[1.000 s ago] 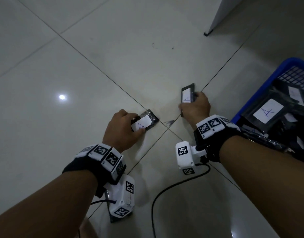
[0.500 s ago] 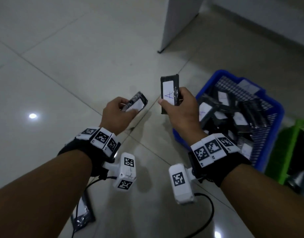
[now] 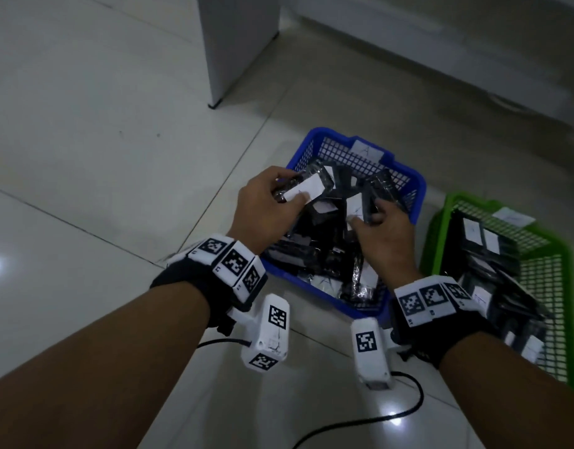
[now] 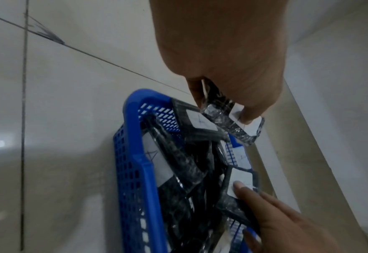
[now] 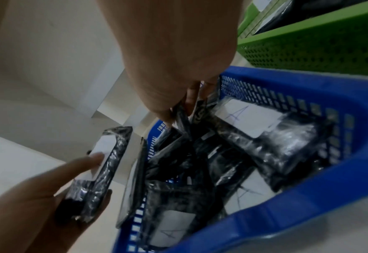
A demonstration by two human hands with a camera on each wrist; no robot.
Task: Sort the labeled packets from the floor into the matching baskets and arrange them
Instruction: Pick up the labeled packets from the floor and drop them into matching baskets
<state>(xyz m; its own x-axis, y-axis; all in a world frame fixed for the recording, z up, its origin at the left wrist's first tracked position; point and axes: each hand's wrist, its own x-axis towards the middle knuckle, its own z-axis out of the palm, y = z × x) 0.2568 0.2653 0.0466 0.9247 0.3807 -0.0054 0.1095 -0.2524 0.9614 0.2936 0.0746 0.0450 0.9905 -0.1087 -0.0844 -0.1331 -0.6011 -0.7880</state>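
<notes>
Pale floor tiles (image 3: 85,157) carry a blue basket (image 3: 418,189) full of black packets labelled A, with a green basket (image 3: 441,222) just beside it. Over the blue basket's near-left corner, the left hand (image 3: 263,209) pinches a labelled packet (image 3: 306,187). Inside the basket, the right hand (image 3: 386,234) has its grip round another packet (image 3: 360,205), held upright.
</notes>
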